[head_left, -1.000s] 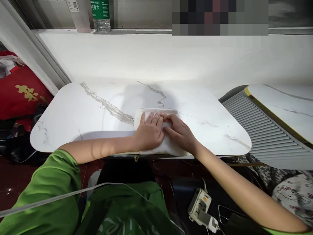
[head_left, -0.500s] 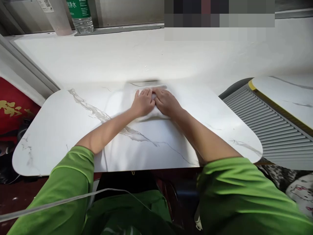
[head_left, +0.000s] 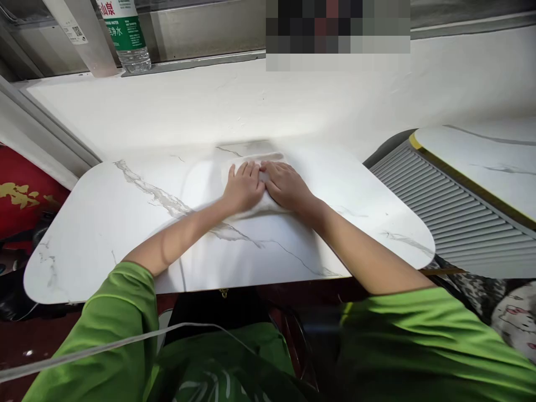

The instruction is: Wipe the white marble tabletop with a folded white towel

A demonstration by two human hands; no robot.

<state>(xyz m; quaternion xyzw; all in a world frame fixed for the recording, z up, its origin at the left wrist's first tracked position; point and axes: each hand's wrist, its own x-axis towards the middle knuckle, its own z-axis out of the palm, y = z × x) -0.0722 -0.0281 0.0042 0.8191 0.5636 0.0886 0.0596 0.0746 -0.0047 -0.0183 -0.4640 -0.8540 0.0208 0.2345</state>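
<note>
A white folded cloth lies on the white marbled table, close to its back edge. My left hand rests palm down on the left part of it, fingers outstretched and slightly apart. On the right part my right hand presses down too, its fingers laid over the cloth. The thumbs and fingertips of both hands nearly meet at the middle. Much of the cloth is covered by the hands, and its far and front edges show.
A white wall rises behind the table, with a green-labelled water bottle and a translucent container on its ledge. At right stands a grey ribbed panel beside another marbled top. A pale cord crosses before my body.
The camera view has tilted and shifted a little. Both hands and the cloth have slid slightly towards me and to the right on the table, the hands keeping the same pose.
</note>
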